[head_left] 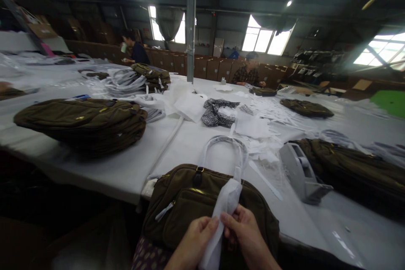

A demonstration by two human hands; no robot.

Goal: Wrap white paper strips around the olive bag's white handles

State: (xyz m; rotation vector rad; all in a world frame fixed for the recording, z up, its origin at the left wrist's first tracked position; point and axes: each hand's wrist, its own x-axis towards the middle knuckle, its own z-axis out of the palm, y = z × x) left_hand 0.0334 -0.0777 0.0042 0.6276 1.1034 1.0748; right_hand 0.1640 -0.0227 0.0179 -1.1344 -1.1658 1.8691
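Two hands are mine in the head view: my left hand [198,234] and right hand [243,228], each grip pinching a long, white, paper-like wrapping [226,198]. It runs down across the front of a dark olive, rounded fabric bag [182,204] at the near edge of the white-covered surface [167,141]. A grey plastic tape dispenser [299,171] stands to the bag's right, in from that edge.

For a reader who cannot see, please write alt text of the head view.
A person's left hand and right hand hold white wrapping over a dark olive bag. Similar bags lie on the white table to either side.
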